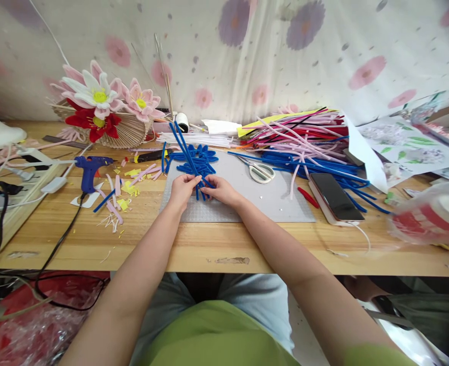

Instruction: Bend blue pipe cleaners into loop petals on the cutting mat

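Note:
My left hand [185,190] and my right hand [220,190] meet over the front left of a grey cutting mat [247,208]. Between closed fingers, both grip blue pipe cleaners [184,143], whose long ends rise up and to the left while short ends poke out below. Just behind my fingers lies a pile of bent blue pipe-cleaner loops [205,158], some shaped like petals. How the held stems cross between my fingertips is partly hidden. White-handled scissors [261,173] rest on the mat to the right of my hands.
A blue glue gun [90,172] and coloured scraps [125,190] lie at left, below fuzzy flowers [102,96] on a fan. Loose pipe cleaners [300,127] heap at back right. A phone [334,195] and a plastic-wrapped cup [433,216] stand at right. Cables [62,244] hang over the left edge.

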{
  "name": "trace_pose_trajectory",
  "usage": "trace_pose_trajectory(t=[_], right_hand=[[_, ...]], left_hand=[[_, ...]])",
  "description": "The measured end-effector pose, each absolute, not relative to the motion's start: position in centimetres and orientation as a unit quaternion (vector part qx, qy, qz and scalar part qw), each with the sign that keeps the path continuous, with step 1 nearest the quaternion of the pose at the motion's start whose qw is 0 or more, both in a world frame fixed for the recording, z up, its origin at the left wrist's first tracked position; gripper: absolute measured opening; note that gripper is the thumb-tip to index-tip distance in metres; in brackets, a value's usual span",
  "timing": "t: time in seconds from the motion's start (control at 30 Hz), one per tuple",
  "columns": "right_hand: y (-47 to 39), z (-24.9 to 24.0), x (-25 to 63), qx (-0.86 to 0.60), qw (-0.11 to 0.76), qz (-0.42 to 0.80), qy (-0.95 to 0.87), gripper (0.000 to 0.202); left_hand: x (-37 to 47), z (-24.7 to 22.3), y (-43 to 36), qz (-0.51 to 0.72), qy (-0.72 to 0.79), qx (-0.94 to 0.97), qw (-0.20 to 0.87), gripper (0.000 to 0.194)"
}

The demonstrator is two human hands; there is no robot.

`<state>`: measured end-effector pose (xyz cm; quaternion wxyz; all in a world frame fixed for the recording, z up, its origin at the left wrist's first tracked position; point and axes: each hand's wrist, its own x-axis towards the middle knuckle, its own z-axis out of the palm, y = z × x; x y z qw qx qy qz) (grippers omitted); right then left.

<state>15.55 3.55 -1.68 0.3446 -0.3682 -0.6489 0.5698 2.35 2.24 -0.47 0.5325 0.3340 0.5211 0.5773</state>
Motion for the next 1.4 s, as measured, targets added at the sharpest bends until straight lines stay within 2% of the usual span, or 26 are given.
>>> trace_pose_trajectory(t=[0.27,0.47,0.63,0.73,0.87,1.1,1.4], right_hand=[[3.7,-2.0,15.9,-0.378,0.356,0.614,-0.594,0.022],[3.9,-1.8,16.1,-0.395,0.346,0.626,-0.576,0.022],[4.0,-1.1,16.5,-0.417,0.343,0.636,-0.551,0.013],[4.1,-1.0,16.6,-0.406,0.331,0.646,-0.555,0.013],[4.0,-1.1,16.6,-0.380,0.316,0.639,-0.589,0.018],[3.5,-0.9,16.0,-0.348,0.315,0.621,-0.627,0.029],[3.5,-0.9,14.2,-0.368,0.313,0.575,-0.660,0.029]], left_hand=[[1.8,-0.7,1.9,0.490,0.495,0.445,0.562,0.037],[1.7,-1.0,2.1,0.504,0.532,0.443,0.517,0.036],[1.7,-1.2,2.2,0.509,0.545,0.445,0.497,0.034],[1.7,-0.9,2.1,0.508,0.526,0.448,0.515,0.035],[1.9,-0.4,2.0,0.507,0.480,0.409,0.588,0.034],[2.0,0.1,2.2,0.551,0.455,0.313,0.626,0.014],[2.9,0.6,2.3,0.641,0.422,0.160,0.620,0.023]])
